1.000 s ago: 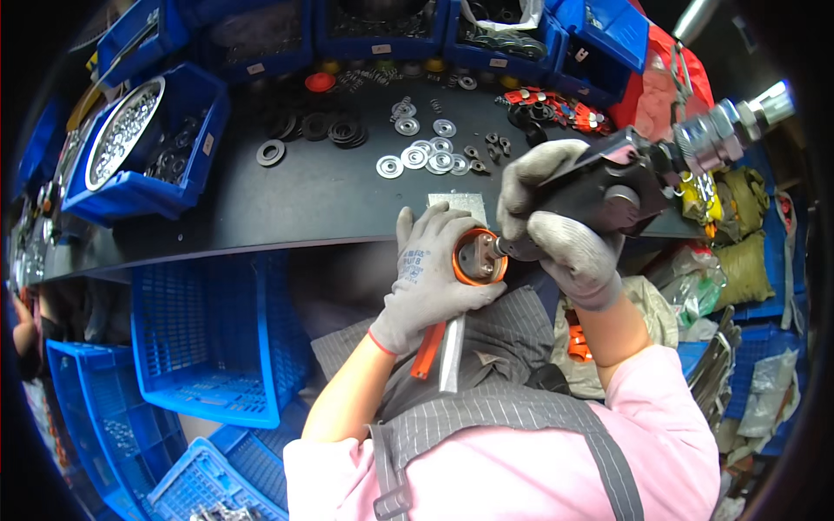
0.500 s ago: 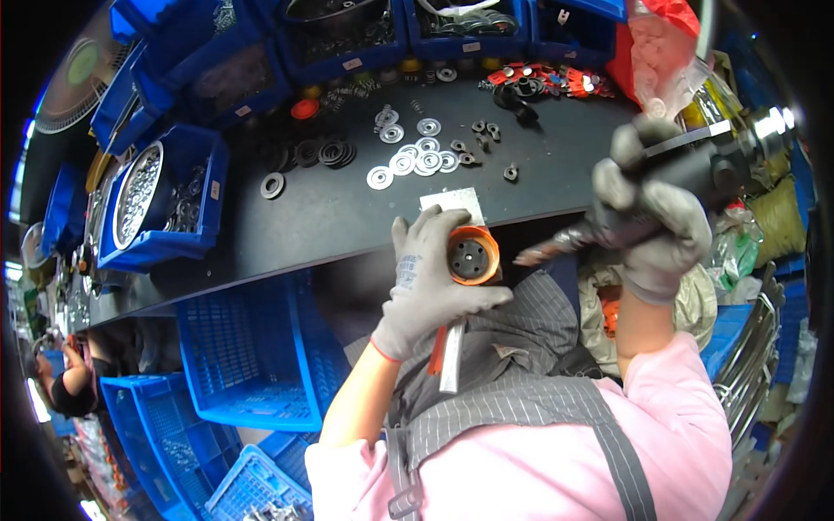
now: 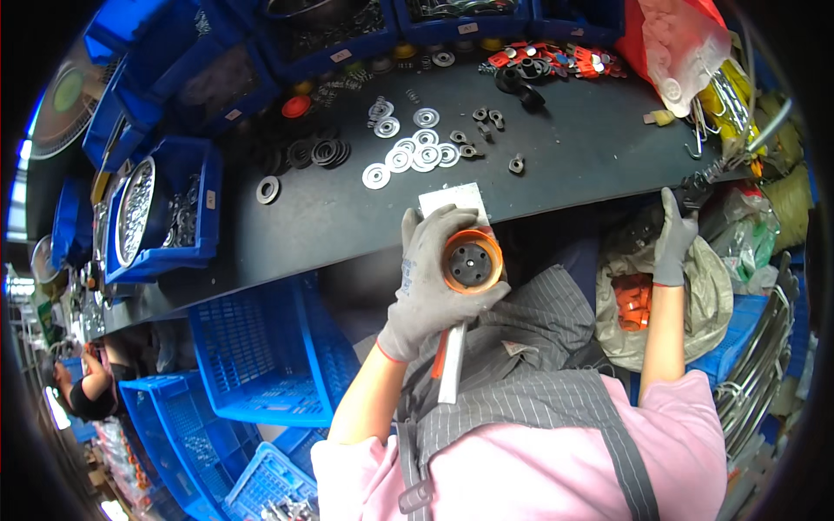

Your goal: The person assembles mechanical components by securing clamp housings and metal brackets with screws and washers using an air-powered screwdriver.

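In a grey glove, my left hand (image 3: 421,282) is wrapped round an orange round housing (image 3: 496,261). A black disc (image 3: 470,264) with small holes and a central screw head faces up inside it. Below the glove, a pale strip (image 3: 452,369) and an orange strip extend toward my apron. My right hand (image 3: 674,239), also gloved, is out at the right by the table edge, one finger stretched upward. It is beside a dark, partly hidden tool (image 3: 695,187); its other fingers are poorly visible.
Silver washers (image 3: 413,156), black rings (image 3: 328,153) and small metal fittings (image 3: 469,149) lie on the black table (image 3: 599,156). Blue bins (image 3: 208,200) stand at left and behind. A sack (image 3: 704,321) of orange parts is below right. Blue crates (image 3: 252,347) are below left.
The black power drill has left its place near the orange housing. My right hand has moved away to the right and lower, its grip loosened. My left hand keeps the housing.
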Demonstrator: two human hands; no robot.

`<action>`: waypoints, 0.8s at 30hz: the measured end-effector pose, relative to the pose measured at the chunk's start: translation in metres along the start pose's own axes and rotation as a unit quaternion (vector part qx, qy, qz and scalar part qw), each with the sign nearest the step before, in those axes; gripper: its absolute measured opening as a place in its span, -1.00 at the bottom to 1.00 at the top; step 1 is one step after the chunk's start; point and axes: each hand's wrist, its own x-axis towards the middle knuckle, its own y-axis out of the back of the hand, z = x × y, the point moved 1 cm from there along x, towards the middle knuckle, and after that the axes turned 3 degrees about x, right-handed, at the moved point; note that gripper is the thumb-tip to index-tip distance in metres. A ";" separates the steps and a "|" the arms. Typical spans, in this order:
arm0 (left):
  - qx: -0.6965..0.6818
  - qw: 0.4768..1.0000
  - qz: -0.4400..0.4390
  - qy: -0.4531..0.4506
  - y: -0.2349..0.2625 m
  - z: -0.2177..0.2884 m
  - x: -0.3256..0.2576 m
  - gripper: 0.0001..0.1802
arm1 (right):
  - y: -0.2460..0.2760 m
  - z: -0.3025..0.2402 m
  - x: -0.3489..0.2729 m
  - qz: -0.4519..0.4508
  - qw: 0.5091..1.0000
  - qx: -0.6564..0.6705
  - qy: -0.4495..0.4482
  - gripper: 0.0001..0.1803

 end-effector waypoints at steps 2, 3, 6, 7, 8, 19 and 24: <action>-0.016 1.000 0.014 0.020 -0.004 0.000 -0.003 -0.06 | -0.001 -0.004 0.000 0.004 0.999 0.032 0.022 -0.41; -0.002 1.000 -0.006 0.013 -0.004 0.001 -0.001 -0.05 | 0.004 -0.011 0.001 0.001 0.999 0.002 0.037 -0.41; 0.036 0.999 -0.009 0.008 0.002 0.006 -0.013 -0.06 | -0.025 -0.047 -0.034 0.007 0.994 -0.074 0.081 -0.40; 0.017 1.000 -0.009 -0.006 0.005 0.015 -0.015 -0.09 | -0.036 -0.066 -0.053 0.038 0.973 -0.119 0.195 -0.42; -0.002 1.000 -0.014 -0.019 0.009 0.024 -0.019 -0.11 | -0.045 -0.084 -0.076 0.071 0.936 -0.166 0.301 -0.45; -0.366 0.925 0.098 0.005 0.117 0.121 -0.075 -0.02 | -0.114 -0.129 -0.223 -0.490 0.799 -0.039 0.346 -0.52; -0.467 0.857 0.138 -0.171 0.225 0.163 -0.121 -0.01 | -0.128 -0.163 -0.236 -0.452 0.788 -0.082 0.410 -0.42</action>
